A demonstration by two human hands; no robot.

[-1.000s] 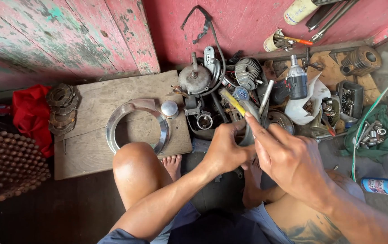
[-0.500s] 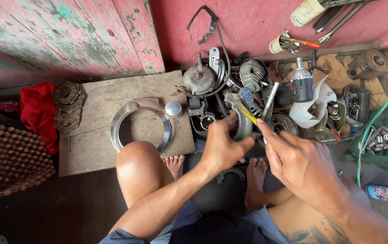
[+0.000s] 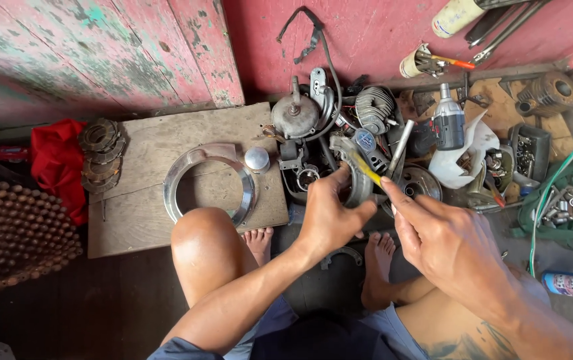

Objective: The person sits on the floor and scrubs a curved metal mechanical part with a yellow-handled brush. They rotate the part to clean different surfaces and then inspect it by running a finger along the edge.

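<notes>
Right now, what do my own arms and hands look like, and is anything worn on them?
Both arms are bare to the shoulder: no sleeves, gloves, watch or rings show. The left hand and right hand have bare fingers. A dark tattoo shows below the right forearm, seemingly on the leg. Blue-grey cloth shows at the left shoulder.

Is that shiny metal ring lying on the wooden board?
Yes, the metal ring lies flat on the wooden board, beside a small round cap, well left of both hands.
</notes>
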